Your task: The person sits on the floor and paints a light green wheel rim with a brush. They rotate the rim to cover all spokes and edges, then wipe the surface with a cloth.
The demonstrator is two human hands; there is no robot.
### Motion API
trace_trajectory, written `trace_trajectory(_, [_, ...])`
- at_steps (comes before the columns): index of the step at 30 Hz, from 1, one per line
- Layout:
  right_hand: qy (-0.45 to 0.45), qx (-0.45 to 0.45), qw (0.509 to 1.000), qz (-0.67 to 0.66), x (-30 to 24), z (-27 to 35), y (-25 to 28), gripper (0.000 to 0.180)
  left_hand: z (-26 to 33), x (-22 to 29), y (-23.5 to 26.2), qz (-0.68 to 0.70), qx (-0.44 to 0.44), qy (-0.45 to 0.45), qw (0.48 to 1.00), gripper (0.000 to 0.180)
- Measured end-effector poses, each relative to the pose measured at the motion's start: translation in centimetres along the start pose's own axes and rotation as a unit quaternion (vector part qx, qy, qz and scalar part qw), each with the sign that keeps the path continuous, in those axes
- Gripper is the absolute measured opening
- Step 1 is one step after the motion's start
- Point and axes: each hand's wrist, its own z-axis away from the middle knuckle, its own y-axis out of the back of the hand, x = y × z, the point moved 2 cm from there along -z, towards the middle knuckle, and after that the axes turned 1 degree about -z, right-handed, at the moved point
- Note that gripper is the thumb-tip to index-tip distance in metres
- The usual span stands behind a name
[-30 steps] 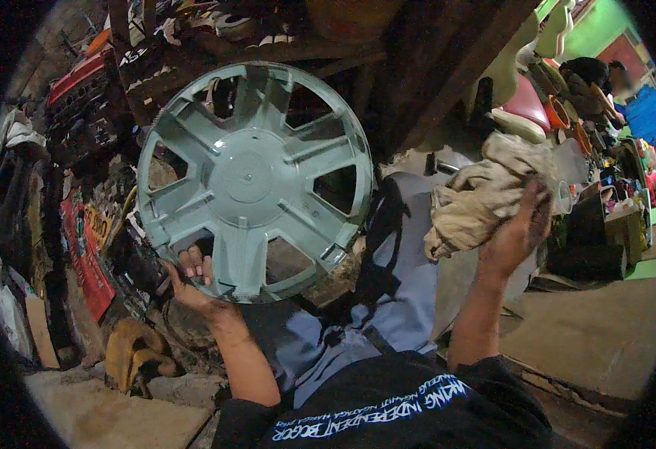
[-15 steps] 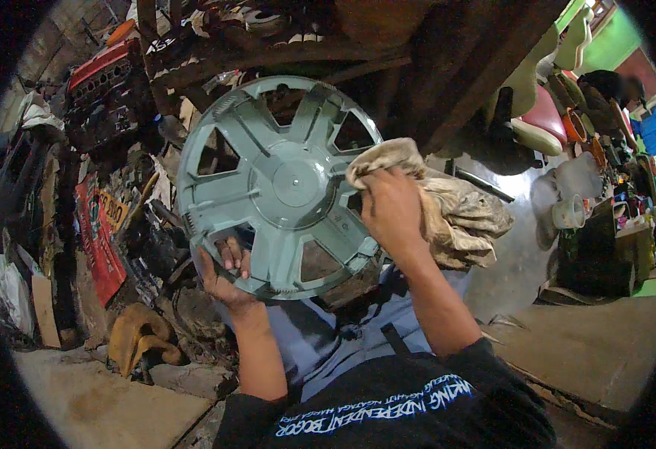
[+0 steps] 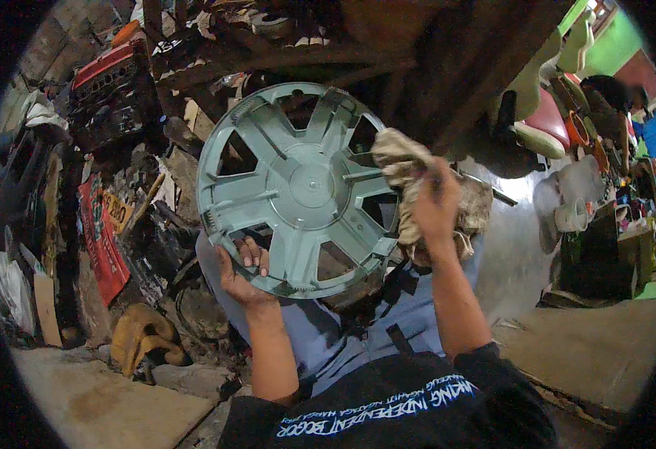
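A round grey-green wheel cover (image 3: 311, 185) with wide spokes is held up in front of me, above my lap. My left hand (image 3: 247, 271) grips its lower left rim, with fingers curled through a gap between the spokes. At the cover's right side, my right hand (image 3: 438, 202) is closed on a crumpled, stained beige rag (image 3: 403, 161). Part of the rag reaches up near the right rim, and the rest hangs below and behind the hand. Whether the cloth touches the rim I cannot tell.
Piled scrap and a red-topped engine part (image 3: 111, 75) fill the left side. A red banner (image 3: 103, 243) hangs there, above a brown cloth (image 3: 142, 334). Dark wooden beams (image 3: 290, 63) cross ahead. To the right are a white tub (image 3: 570, 216) and a dark box (image 3: 596, 258).
My right hand has moved right with the rag, from over the spokes to the rim's edge. The wheel cover has shifted slightly right in the view, still in my left hand.
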Motion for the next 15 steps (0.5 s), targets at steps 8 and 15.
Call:
trace_trajectory(8, [-0.152, 0.232, 0.876, -0.394, -2.1, -8.5, 6.8, 0.035, -1.7, 1.3, 1.7, 0.077, -0.117, 0.051, 0.989, 0.046])
trace_trajectory(15, [-0.287, 0.070, 0.816, -0.497, 1.8, -8.9, 4.3, 0.043, -0.1, 1.7, 0.4, 0.046, -0.044, -0.015, 0.998, 0.039])
